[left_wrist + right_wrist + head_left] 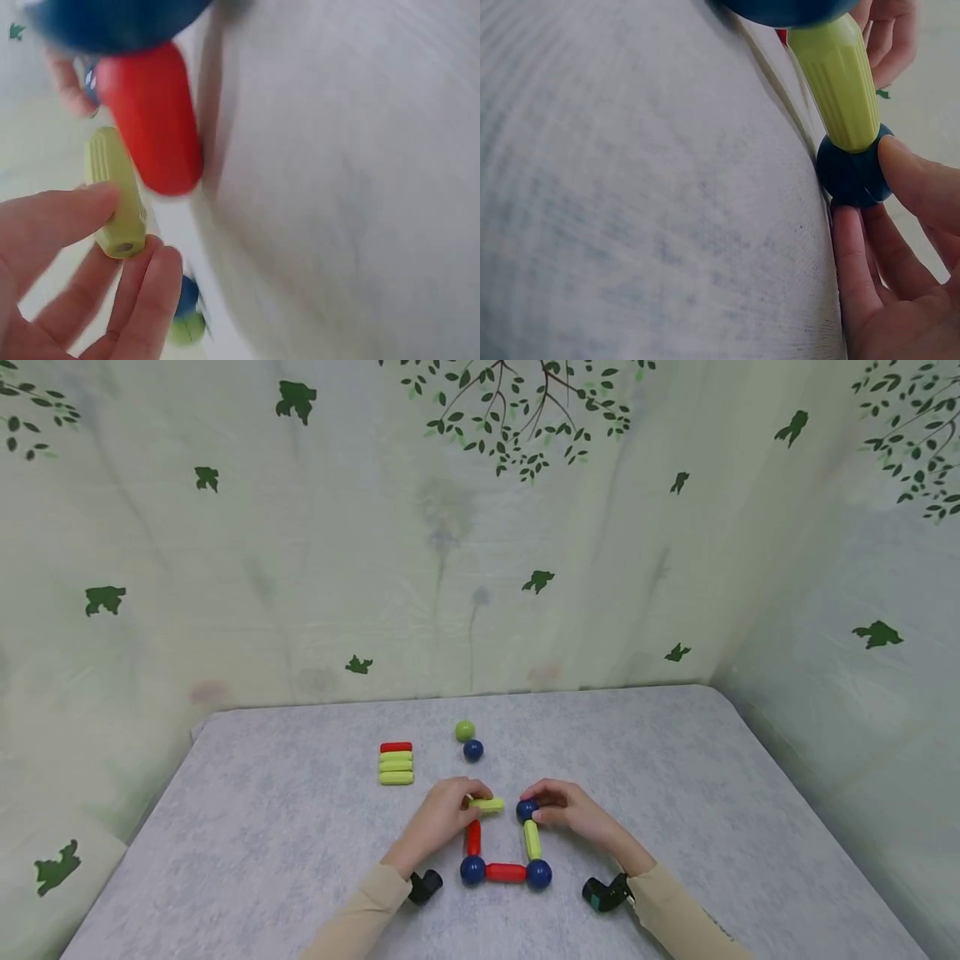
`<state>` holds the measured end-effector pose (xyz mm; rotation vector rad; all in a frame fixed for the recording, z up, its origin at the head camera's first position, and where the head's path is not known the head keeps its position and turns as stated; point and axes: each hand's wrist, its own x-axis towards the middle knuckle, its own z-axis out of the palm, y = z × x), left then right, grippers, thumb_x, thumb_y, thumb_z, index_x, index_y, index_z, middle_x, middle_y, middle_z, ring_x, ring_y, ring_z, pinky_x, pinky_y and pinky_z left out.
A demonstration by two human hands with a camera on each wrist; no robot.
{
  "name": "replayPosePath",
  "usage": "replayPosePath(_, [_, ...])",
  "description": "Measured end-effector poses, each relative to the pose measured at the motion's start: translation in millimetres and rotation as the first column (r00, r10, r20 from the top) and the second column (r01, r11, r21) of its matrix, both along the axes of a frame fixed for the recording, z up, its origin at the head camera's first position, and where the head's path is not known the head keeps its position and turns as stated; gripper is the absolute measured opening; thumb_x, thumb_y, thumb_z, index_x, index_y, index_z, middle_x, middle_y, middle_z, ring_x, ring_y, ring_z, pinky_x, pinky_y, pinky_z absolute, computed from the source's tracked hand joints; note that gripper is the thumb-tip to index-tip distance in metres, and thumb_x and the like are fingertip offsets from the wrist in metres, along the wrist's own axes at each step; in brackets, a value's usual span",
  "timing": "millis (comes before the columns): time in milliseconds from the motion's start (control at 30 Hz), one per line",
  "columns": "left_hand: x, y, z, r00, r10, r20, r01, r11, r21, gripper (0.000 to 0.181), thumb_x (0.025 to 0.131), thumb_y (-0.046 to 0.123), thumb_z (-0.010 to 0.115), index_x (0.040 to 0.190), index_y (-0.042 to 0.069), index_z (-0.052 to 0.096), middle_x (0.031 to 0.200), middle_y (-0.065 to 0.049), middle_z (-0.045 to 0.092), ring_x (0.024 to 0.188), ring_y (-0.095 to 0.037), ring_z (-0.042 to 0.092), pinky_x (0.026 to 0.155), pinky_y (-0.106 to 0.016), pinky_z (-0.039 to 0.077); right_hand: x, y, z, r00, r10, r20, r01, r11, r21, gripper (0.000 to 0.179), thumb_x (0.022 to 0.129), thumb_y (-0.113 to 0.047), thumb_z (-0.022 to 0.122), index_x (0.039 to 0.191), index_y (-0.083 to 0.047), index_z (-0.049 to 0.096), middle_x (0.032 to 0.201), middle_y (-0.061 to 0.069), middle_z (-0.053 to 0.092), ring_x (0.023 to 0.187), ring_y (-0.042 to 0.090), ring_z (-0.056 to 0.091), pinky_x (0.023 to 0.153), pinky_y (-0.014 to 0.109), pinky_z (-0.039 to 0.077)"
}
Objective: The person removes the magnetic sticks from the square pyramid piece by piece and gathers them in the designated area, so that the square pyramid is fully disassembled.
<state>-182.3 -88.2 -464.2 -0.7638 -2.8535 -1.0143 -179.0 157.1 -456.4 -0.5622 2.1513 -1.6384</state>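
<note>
In the head view, the left hand (448,807) slants up from the lower left and pinches a loose yellow rod (492,806) lying roughly level at lower center, while the right hand (572,810) slants in from the lower right, fingers curled round a blue ball (526,811) atop a joined yellow rod (532,841). In the left wrist view, thumb and fingertips clamp the loose yellow rod at left, beside a red rod (154,120) at upper left. In the right wrist view, thumb from the right and fingers from below grip the blue ball, right of center.
</note>
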Motion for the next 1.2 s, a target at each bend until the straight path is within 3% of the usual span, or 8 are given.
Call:
replayPosePath(133, [-0.9, -16.8, 0.5, 1.000, -0.019, 0.024, 0.017, 0.996, 0.092, 0.021, 0.086, 0.002, 0.069, 0.104, 0.012, 0.069, 0.099, 0.004, 0.065, 0.087, -0.012, 0.057, 0.079, -0.031, 0.050, 0.7, 1.3, -0.3, 1.000, -0.015, 0.005, 0.015, 1.000, 0.003, 0.024, 0.092, 0.002, 0.058, 0.115, 0.005, 0.060, 0.111, 0.015, 0.061, 0.102, 0.028, 0.056, 0.085, 0.031, 0.048])
replayPosePath(333, [0.2, -49.8, -1.1, 0.995, 0.097, 0.007, -0.097, 0.982, 0.164, 0.024, 0.081, -0.004, 0.070, 0.099, 0.012, 0.069, 0.098, 0.004, 0.065, 0.089, -0.014, 0.058, 0.079, -0.034, 0.051, 0.0, 1.1, -3.8, 1.000, -0.010, 0.000, 0.010, 1.000, 0.009, 0.025, 0.091, 0.003, 0.058, 0.116, 0.005, 0.060, 0.112, 0.015, 0.061, 0.103, 0.029, 0.056, 0.086, 0.031, 0.048])
replayPosePath(533, [-0.8, -83.9, -2.3, 0.975, 0.220, -0.009, -0.217, 0.969, 0.120, 0.025, 0.079, -0.008, 0.070, 0.097, 0.010, 0.070, 0.099, -0.002, 0.066, 0.090, -0.021, 0.058, 0.079, -0.039, 0.049, -0.5, 1.5, -5.8, 1.000, -0.011, 0.001, 0.011, 1.000, 0.009, 0.025, 0.091, 0.003, 0.058, 0.116, 0.006, 0.059, 0.112, 0.015, 0.061, 0.102, 0.029, 0.056, 0.086, 0.031, 0.048])
replayPosePath(700, [-2.1, -101.2, -3.0, 0.963, 0.267, -0.046, -0.266, 0.963, 0.034, 0.023, 0.079, -0.008, 0.070, 0.096, 0.007, 0.068, 0.098, -0.005, 0.065, 0.090, -0.025, 0.056, 0.078, -0.041, 0.048, -0.7, 1.7, -5.2, 1.000, -0.013, 0.005, 0.013, 1.000, 0.015, 0.024, 0.092, 0.003, 0.058, 0.116, 0.006, 0.060, 0.112, 0.015, 0.061, 0.101, 0.028, 0.056, 0.086, 0.031, 0.048])
replayPosePath(933, [-6.4, -105.7, -5.5, 0.946, 0.317, -0.059, -0.320, 0.946, -0.052, 0.019, 0.079, -0.006, 0.070, 0.093, 0.007, 0.066, 0.088, -0.005, 0.053, 0.081, -0.022, 0.052, 0.072, -0.039, 0.048, -0.9, 0.3, -5.2, 1.000, -0.004, 0.007, 0.004, 1.000, 0.006, 0.026, 0.091, 0.003, 0.058, 0.117, 0.006, 0.059, 0.113, 0.015, 0.061, 0.103, 0.029, 0.056, 0.085, 0.029, 0.048])
replayPosePath(1200, [-12.1, -107.1, -4.6, 0.940, 0.331, -0.083, -0.338, 0.937, -0.091, 0.018, 0.080, -0.005, 0.071, 0.092, 0.008, 0.064, 0.087, -0.008, 0.052, 0.078, -0.023, 0.051, 0.068, -0.037, 0.046, -0.6, -1.2, -4.1, 1.000, -0.007, -0.004, 0.007, 1.000, 0.001, 0.025, 0.091, 0.004, 0.057, 0.116, 0.007, 0.059, 0.112, 0.015, 0.061, 0.102, 0.030, 0.056, 0.085, 0.031, 0.048])
